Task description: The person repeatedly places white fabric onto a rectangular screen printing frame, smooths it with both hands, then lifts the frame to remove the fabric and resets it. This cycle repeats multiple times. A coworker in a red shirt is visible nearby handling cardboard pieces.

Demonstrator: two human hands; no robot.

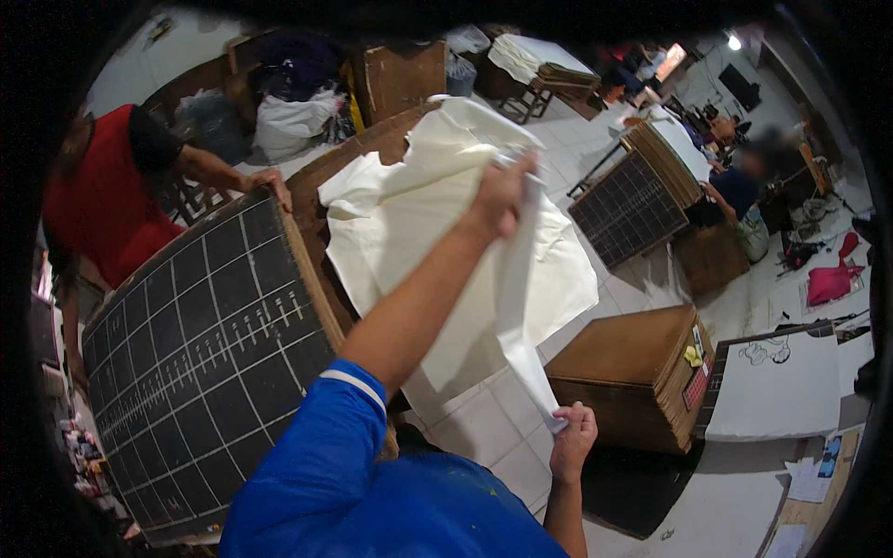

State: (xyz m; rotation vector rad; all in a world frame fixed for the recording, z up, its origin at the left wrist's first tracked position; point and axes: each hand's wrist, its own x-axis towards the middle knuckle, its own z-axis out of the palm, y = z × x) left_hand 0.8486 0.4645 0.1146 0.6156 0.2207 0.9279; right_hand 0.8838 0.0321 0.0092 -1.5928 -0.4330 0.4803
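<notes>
A large cream-white cloth (428, 223) hangs and spreads in front of me, its near part draped over a brown board and its right side loose in the air. My left hand (507, 197), arm stretched far forward, is closed on the cloth's upper edge, with slight motion blur. Nearer my body, my right hand (573, 441) pinches the lower corner of the same cloth. Between both hands a narrow strip of cloth is pulled taut. The fingers of my left hand are partly hidden.
At left, a co-worker in red (110, 195) grips a stack of black gridded boards (200, 363). Brown boards (614, 353) are piled on my right, beside a white sheet with a drawing (772, 386). Another gridded stack (633, 205) and a seated person (739, 191) are farther off.
</notes>
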